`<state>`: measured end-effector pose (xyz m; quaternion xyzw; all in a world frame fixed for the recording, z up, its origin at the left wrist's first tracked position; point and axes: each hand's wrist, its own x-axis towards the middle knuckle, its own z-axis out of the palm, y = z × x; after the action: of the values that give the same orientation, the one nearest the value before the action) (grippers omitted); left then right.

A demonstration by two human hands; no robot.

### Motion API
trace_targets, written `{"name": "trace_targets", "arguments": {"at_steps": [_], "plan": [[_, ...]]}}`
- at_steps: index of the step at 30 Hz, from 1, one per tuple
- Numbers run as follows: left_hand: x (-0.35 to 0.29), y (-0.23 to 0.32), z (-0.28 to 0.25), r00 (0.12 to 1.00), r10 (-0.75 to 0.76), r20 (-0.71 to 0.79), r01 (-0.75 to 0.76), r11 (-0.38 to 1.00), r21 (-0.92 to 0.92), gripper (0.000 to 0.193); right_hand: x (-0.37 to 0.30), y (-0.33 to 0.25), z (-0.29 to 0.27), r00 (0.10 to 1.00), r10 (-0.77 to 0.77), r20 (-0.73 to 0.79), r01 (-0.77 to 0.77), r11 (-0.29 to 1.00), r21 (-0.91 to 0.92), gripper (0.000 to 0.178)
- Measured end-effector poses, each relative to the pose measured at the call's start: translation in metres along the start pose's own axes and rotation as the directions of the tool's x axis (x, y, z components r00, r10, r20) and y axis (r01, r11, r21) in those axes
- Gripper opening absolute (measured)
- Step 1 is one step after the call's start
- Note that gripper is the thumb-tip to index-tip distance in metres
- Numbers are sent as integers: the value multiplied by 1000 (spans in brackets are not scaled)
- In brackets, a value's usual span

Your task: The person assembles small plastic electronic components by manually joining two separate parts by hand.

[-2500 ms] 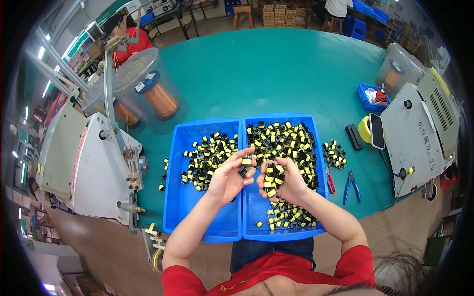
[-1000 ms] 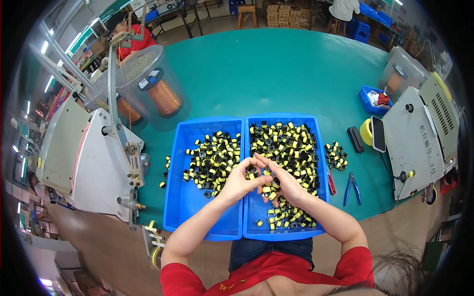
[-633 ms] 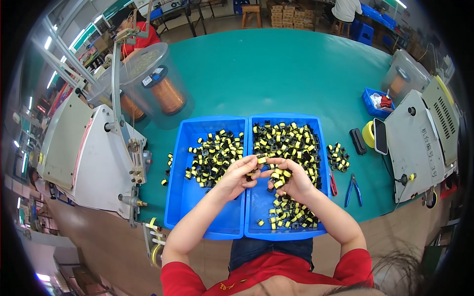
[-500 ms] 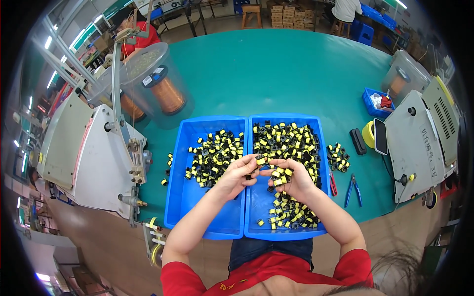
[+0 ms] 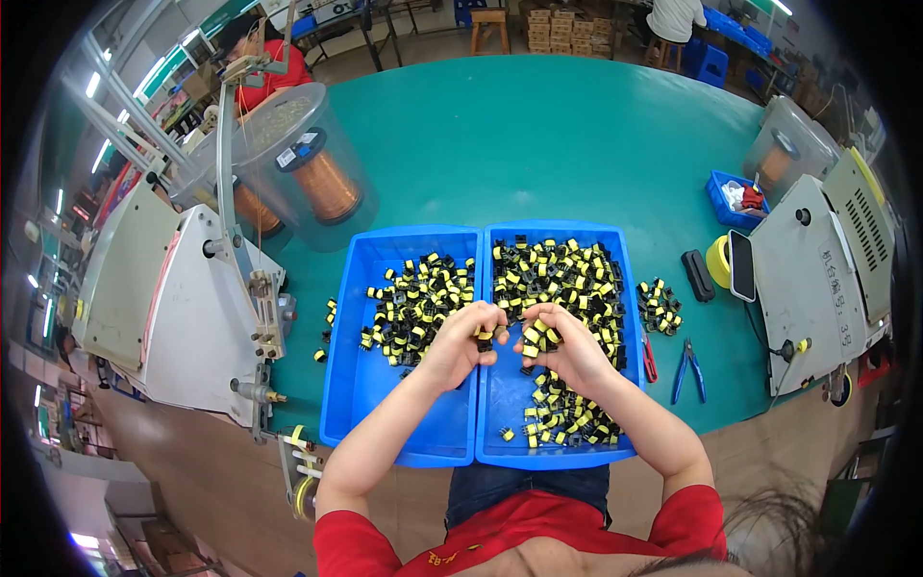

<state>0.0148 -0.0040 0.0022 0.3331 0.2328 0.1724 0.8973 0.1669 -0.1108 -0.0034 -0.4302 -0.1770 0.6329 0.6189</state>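
Observation:
Two blue bins stand side by side before me, the left bin [image 5: 361, 399] and the right bin [image 5: 495, 394]. Both hold many small coil bobbins of black plastic wrapped in yellow tape, with a heap of bobbins [image 5: 567, 274] in the right bin and a smaller pile [image 5: 423, 298] in the left. Over the divide between the bins, my left hand [image 5: 460, 348] is closed on a coil bobbin [image 5: 485, 339]. Facing it above the right bin, my right hand [image 5: 577, 356] cups several coil bobbins [image 5: 538, 338] in its curled fingers. A small gap separates the hands.
White machines stand left [image 5: 187, 317] and right [image 5: 817, 279]. Copper wire spools [image 5: 327, 183] sit in clear tubs. Right of the bins lie loose bobbins [image 5: 659, 308], a red-handled tool [image 5: 649, 361], blue pliers [image 5: 688, 370] and a black object [image 5: 697, 276]. A person in red sits far left.
My hands have drawn slightly apart. The bobbin at my left fingertips has come lower, into the curl of that hand, and my right fingers have curled further around their bobbins.

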Motion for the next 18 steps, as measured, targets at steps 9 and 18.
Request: {"name": "trace_targets", "arguments": {"at_steps": [9, 18], "plan": [[3, -22, -3, 882, 411, 229, -366, 292, 884, 26, -6, 1, 11, 995, -45, -88, 19, 960, -278, 28], [2, -11, -4, 869, 335, 365, -464, 289, 837, 18, -2, 1, 2, 994, 38, -98, -56, 979, -194, 29]]}}
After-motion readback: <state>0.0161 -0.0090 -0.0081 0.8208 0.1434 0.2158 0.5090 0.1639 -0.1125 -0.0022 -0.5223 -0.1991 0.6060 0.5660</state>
